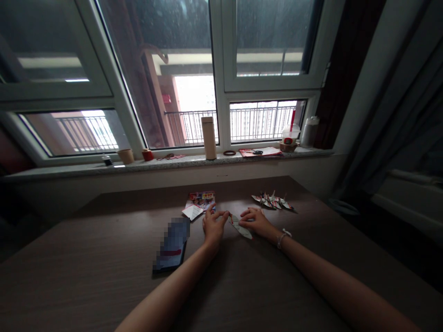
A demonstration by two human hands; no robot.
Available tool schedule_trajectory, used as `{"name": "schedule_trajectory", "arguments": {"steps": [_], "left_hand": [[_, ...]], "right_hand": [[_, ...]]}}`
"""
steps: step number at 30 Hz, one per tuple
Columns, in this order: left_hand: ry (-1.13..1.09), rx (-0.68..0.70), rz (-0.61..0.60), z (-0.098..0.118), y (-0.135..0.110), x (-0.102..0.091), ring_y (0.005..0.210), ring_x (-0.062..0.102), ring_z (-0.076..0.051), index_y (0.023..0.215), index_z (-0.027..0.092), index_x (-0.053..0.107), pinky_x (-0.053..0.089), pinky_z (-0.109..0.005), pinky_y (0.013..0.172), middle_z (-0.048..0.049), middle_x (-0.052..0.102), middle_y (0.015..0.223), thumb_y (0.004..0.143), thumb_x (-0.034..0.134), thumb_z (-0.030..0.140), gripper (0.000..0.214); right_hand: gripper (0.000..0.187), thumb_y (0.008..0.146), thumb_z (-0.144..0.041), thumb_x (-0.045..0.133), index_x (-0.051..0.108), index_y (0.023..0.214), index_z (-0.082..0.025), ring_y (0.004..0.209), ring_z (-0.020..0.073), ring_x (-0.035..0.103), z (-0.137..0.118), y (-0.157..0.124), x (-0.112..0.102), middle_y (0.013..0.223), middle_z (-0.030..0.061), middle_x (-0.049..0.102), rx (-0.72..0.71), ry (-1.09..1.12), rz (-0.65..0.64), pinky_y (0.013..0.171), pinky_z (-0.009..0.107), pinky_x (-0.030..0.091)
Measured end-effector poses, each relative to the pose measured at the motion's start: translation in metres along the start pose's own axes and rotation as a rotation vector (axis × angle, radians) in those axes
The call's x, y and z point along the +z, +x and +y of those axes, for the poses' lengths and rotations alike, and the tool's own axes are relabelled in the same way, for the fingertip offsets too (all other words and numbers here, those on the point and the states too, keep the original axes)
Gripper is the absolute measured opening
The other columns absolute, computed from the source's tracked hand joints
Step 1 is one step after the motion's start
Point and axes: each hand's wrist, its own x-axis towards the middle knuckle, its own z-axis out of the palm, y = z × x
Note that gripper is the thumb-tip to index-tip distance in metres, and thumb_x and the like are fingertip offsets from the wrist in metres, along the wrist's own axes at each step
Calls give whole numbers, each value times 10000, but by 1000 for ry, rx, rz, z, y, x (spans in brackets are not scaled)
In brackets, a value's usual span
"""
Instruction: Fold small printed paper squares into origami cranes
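A narrow, pointed piece of folded paper [241, 229], pale with red touches, is on the brown table between my hands. My left hand [212, 225] pinches its upper left end with the thumb and a finger, the other fingers raised. My right hand [258, 221], a light cord bracelet at its wrist, has its fingertips closed on the paper's right side. To the right, beyond that hand, stand several small folded paper cranes [273, 202]. Just past my left hand lie a colourful printed sheet [202, 199] and a white folded paper piece [193, 211].
A phone [173, 246] lies left of my left forearm. Along the windowsill [166, 162] stand a beige bottle [208, 138], a paper cup [125, 156], a drink cup with a red straw [290, 134] and a white bottle [309, 132]. Scissors [257, 152] rest on papers there.
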Motion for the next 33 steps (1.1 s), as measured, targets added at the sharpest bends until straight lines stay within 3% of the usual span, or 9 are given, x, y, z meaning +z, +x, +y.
{"name": "schedule_trajectory", "arguments": {"steps": [14, 22, 28, 33], "left_hand": [[84, 36, 2, 2, -2, -1, 1225, 487, -245, 745, 224, 731, 353, -410, 1088, -64, 574, 1259, 800, 642, 340, 156], [356, 54, -45, 7, -6, -4, 1294, 420, -313, 1151, 277, 688, 337, -455, 1093, -106, 437, 1389, 776, 674, 372, 388], [575, 151, -193, 16, -18, -6, 1292, 393, -343, 904, 348, 769, 301, -514, 1091, -48, 455, 1412, 749, 708, 381, 170], [665, 165, -229, 17, -19, -6, 1317, 355, -362, 900, 362, 784, 234, -576, 1109, -44, 517, 1400, 786, 663, 436, 182]], "right_hand": [[162, 707, -393, 763, 772, 739, -234, 1222, 299, 462, 1, 0, 1, 1077, 65, 691, -8, -6, 12, 1082, 463, 224], [127, 717, -316, 723, 719, 701, -190, 1148, 262, 470, 0, -4, 3, 1048, 68, 639, 37, -68, 91, 1013, 364, 326], [140, 742, -327, 705, 703, 718, -189, 1110, 258, 441, -8, -10, 5, 1069, 79, 572, 9, -222, 101, 1020, 371, 320], [270, 754, -340, 708, 708, 1012, -261, 1132, 252, 428, -7, -11, 6, 1117, 61, 525, -12, -251, 116, 1035, 382, 309]]}}
